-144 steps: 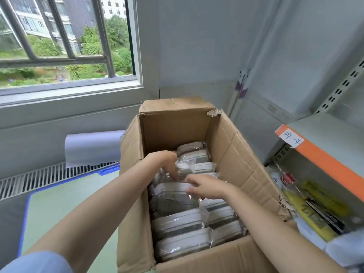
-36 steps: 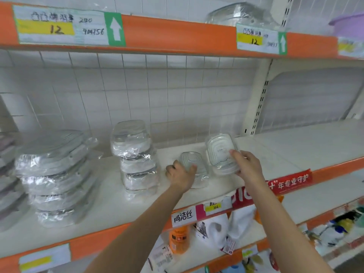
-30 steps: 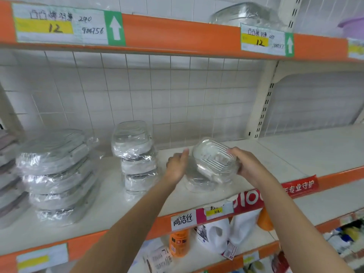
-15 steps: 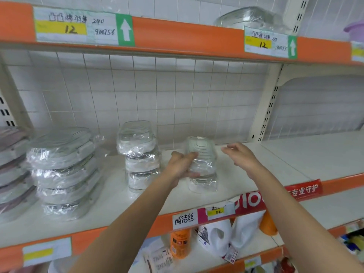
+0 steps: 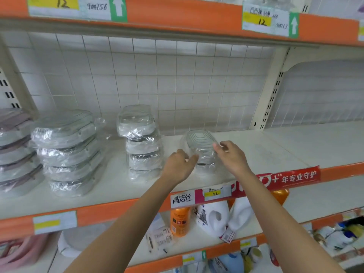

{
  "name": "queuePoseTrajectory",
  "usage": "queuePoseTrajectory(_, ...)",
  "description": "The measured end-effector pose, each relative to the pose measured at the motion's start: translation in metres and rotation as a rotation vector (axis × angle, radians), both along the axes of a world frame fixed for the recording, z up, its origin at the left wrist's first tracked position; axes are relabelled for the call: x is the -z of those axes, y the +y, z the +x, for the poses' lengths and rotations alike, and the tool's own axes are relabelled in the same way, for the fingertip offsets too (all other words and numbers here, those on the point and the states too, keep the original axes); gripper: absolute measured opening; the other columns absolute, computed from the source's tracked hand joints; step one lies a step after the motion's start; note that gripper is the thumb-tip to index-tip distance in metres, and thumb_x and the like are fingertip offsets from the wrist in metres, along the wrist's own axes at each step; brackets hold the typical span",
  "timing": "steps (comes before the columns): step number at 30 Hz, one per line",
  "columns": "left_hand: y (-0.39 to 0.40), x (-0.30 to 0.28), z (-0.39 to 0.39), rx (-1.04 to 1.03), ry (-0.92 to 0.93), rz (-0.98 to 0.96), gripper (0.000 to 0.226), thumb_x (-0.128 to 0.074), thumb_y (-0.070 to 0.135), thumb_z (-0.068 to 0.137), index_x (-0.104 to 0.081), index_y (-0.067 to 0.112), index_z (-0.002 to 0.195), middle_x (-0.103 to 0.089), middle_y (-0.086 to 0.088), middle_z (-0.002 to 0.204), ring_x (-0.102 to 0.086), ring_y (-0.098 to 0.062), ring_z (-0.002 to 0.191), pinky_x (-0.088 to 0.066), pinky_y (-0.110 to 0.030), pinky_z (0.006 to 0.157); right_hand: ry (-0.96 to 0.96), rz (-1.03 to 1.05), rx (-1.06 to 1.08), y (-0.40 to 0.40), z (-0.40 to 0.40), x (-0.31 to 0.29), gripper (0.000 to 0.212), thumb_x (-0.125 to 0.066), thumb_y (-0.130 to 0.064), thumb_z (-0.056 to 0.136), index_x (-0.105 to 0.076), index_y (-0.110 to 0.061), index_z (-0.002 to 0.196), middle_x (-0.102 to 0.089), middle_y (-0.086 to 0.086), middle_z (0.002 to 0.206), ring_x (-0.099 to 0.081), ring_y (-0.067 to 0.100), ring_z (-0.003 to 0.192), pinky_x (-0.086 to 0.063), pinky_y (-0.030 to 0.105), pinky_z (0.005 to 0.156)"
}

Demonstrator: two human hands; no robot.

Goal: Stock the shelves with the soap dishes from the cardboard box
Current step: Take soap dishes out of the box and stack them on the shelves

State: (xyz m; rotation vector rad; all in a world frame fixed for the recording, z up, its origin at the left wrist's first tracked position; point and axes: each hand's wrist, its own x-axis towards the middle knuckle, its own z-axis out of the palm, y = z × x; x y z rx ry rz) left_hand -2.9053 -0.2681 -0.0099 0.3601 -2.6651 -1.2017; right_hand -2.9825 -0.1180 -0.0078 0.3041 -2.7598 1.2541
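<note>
White shelf (image 5: 266, 152) with orange front edge, wire grid (image 5: 177, 79) behind. Left hand (image 5: 180, 166) curled against left side of small stack of wrapped soap dishes (image 5: 202, 150); whether it truly grips, cannot tell. Right hand (image 5: 232, 156) just right of stack, fingers relaxed, fingertips touching top dish wrap, holding nothing. Taller stack (image 5: 141, 140) just left; wider wrapped stack (image 5: 67, 152) further left. Detergent bottles (image 5: 212, 217) on lower shelf.

A white wire-grid back panel (image 5: 177, 85) stands behind the fingers, with a cream slotted upright (image 5: 269, 95) to their right. Above them runs an orange shelf edge (image 5: 187, 14) with handwritten price labels (image 5: 264, 22). Below them, a lower shelf (image 5: 197, 247) carries detergent bottles (image 5: 212, 217). Light is even.
</note>
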Motion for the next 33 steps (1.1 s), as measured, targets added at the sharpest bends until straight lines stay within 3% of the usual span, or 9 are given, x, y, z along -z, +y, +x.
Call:
queuePoseTrajectory(2, -0.005, 0.006, 0.023, 0.005, 0.104, 0.067, 0.027, -0.051, 0.035, 0.096, -0.058, 0.01, 0.103, -0.062, -0.002, 0.096, -0.059, -0.02, 0.095, -0.044, -0.029, 0.076, 0.085, -0.115, 0.078, -0.001, 0.024, 0.001, 0.042, -0.051, -0.039, 0.096, -0.055, -0.01, 0.125, -0.054, 0.011, 0.126, -0.053, 0.021, 0.11, -0.039, 0.03, 0.091)
queuePoseTrajectory(4, -0.012, 0.016, 0.052, -0.022, 0.21, 0.239, 0.011, -0.052, 0.023, 0.096, -0.059, 0.017, 0.09, -0.064, 0.001, 0.086, -0.062, -0.021, 0.088, -0.052, -0.037, 0.077, 0.037, -0.339, 0.06, -0.003, 0.055, 0.011, 0.024, -0.052, -0.033, 0.095, -0.06, -0.016, 0.111, -0.06, 0.001, 0.108, -0.054, 0.014, 0.094, -0.04, 0.027, 0.082)
queuePoseTrajectory(6, -0.022, 0.029, 0.088, -0.12, 0.291, 0.353, 0.012, -0.053, 0.019, 0.096, -0.061, 0.017, 0.087, -0.066, 0.001, 0.081, -0.064, -0.02, 0.085, -0.054, -0.042, 0.076, -0.086, -0.582, -0.039, -0.012, 0.092, 0.028, 0.012, -0.054, -0.025, 0.095, -0.062, -0.016, 0.093, -0.061, -0.006, 0.084, -0.054, 0.012, 0.077, -0.041, 0.026, 0.072)
queuePoseTrajectory(9, -0.041, 0.051, 0.142, -0.281, 0.343, 0.394, 0.018, -0.05, 0.027, 0.089, -0.063, 0.015, 0.086, -0.068, 0.001, 0.079, -0.064, -0.015, 0.079, -0.053, -0.034, 0.072, -0.274, -0.773, -0.159, -0.033, 0.139, 0.059, 0.017, -0.058, -0.016, 0.092, -0.059, -0.002, 0.082, -0.053, 0.003, 0.065, -0.044, 0.011, 0.052, -0.037, 0.019, 0.051)
queuePoseTrajectory(13, -0.075, 0.078, 0.21, -0.602, 0.335, 0.461, 0.017, -0.052, 0.016, 0.095, -0.064, 0.014, 0.082, -0.069, 0.002, 0.072, -0.065, -0.012, 0.074, -0.051, -0.029, 0.067, -0.492, -0.734, -0.237, -0.073, 0.183, 0.105, 0.019, -0.052, -0.01, 0.095, -0.063, -0.011, 0.08, -0.061, 0.002, 0.068, -0.054, 0.008, 0.055, -0.043, 0.019, 0.052)
queuePoseTrajectory(17, -0.11, 0.093, 0.277, -0.848, 0.295, 0.476, 0.019, -0.049, 0.011, 0.097, -0.064, 0.014, 0.085, -0.069, -0.006, 0.083, -0.067, -0.015, 0.08, -0.05, -0.028, 0.071, -0.652, -0.608, -0.331, -0.121, 0.216, 0.126, 0.018, -0.051, -0.013, 0.096, -0.064, -0.015, 0.084, -0.064, 0.0, 0.075, -0.061, 0.006, 0.059, -0.045, 0.026, 0.062)
queuePoseTrajectory(23, -0.168, 0.107, 0.39, -1.146, 0.313, 0.508, 0.013, -0.053, 0.013, 0.095, -0.064, 0.014, 0.088, -0.068, -0.004, 0.085, -0.064, -0.019, 0.084, -0.049, -0.027, 0.075, -0.752, -0.522, -0.456, -0.212, 0.285, 0.131, 0.016, -0.052, -0.014, 0.095, -0.064, -0.012, 0.084, -0.066, 0.004, 0.08, -0.061, 0.018, 0.071, -0.049, 0.037, 0.072)
queuePoseTrajectory(27, -0.216, 0.114, 0.487, -1.321, 0.314, 0.522, 0.011, -0.054, 0.017, 0.094, -0.064, 0.015, 0.09, -0.066, -0.002, 0.087, -0.063, -0.015, 0.083, -0.05, -0.03, 0.079, -0.756, -0.423, -0.584, -0.286, 0.362, 0.133, 0.015, -0.051, -0.014, 0.095, -0.062, -0.006, 0.089, -0.062, 0.008, 0.08, -0.058, 0.019, 0.07, -0.048, 0.018, 0.057)
queuePoseTrajectory(33, -0.277, 0.134, 0.642, -1.571, 0.42, 0.591, 0.013, -0.052, 0.011, 0.094, -0.064, 0.012, 0.089, -0.065, -0.006, 0.084, -0.06, -0.017, 0.079, -0.048, -0.026, 0.074, -0.807, -0.291, -0.829, -0.394, 0.501, 0.151, 0.014, -0.052, -0.015, 0.096, -0.061, -0.013, 0.085, -0.063, 0.008, 0.085, -0.059, 0.018, 0.073, -0.047, 0.025, 0.062)
